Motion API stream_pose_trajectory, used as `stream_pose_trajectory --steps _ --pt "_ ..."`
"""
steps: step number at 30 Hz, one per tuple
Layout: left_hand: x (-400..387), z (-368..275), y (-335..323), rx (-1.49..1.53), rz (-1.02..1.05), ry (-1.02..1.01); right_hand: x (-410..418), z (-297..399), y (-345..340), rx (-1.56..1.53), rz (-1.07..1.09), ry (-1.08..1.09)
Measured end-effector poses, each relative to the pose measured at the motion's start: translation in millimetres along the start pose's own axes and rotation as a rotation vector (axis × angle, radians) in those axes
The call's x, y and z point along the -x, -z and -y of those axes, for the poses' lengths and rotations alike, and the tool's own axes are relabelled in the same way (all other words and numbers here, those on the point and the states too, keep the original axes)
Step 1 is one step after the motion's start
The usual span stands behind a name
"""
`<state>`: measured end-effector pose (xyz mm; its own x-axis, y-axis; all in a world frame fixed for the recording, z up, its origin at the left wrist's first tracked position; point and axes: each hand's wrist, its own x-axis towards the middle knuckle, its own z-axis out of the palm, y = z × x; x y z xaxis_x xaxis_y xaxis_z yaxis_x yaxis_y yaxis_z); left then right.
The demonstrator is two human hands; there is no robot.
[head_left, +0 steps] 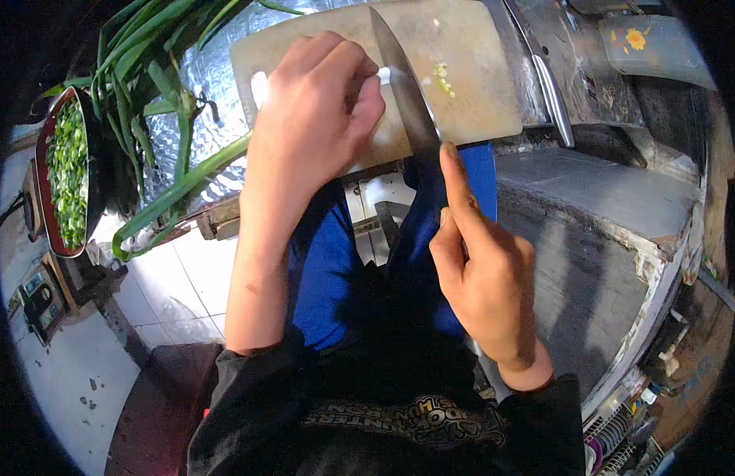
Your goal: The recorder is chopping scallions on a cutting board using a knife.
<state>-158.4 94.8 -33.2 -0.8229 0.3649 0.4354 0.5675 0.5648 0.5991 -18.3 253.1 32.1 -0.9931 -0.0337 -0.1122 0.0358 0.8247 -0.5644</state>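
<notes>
My left hand point(323, 101) is closed around a green onion, pressing it against a worn cutting board point(474, 35). The white end of the green onion point(384, 75) pokes out past my thumb, close beside the blade. Its long green stem point(189, 184) trails out on the other side and hangs over the table edge. In my right hand point(486, 279) is a kitchen knife point(403, 83), index finger stretched along the back of it; the handle is hidden in my grip. A few small chopped bits point(443, 80) lie on the board to the right of the blade.
A bunch of green onions point(147, 53) lies on the foil-covered surface point(219, 65) at left. Beside it stands a red-lined bowl of chopped greens point(67, 178). Another knife point(549, 89) rests right of the board. A floral plastic container point(653, 50) sits at upper right.
</notes>
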Motion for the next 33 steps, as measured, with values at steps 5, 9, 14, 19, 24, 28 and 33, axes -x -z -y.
stream_pose_trajectory --steps 5,9,14,19,24,28,33 --pt "-0.8 -2.2 1.8 -0.007 -0.007 0.037 -8.6 7.1 -2.0 0.0 -0.084 -0.041" --pt "-1.1 -1.8 0.5 -0.007 -0.029 0.007 -17.0 11.9 -2.8 -0.02 -0.156 -0.048" --pt "-1.4 -2.0 2.5 0.003 -0.004 0.023 -22.9 12.2 -4.5 -0.002 -0.141 0.011" --pt "-0.8 -2.3 -0.3 0.057 -0.016 0.022 -21.0 13.0 -5.8 -0.021 -0.133 -0.015" --pt "1.1 0.1 -3.0 0.102 -0.043 0.028 -14.5 13.6 -5.3 -0.037 -0.078 -0.052" --pt "1.1 -1.1 -2.8 0.092 -0.038 0.025 -11.5 13.9 -6.9 -0.034 -0.069 -0.078" --pt "0.1 -0.2 0.7 0.012 0.01 0.037 -36.3 10.6 -20.1 0.004 -0.172 0.011"
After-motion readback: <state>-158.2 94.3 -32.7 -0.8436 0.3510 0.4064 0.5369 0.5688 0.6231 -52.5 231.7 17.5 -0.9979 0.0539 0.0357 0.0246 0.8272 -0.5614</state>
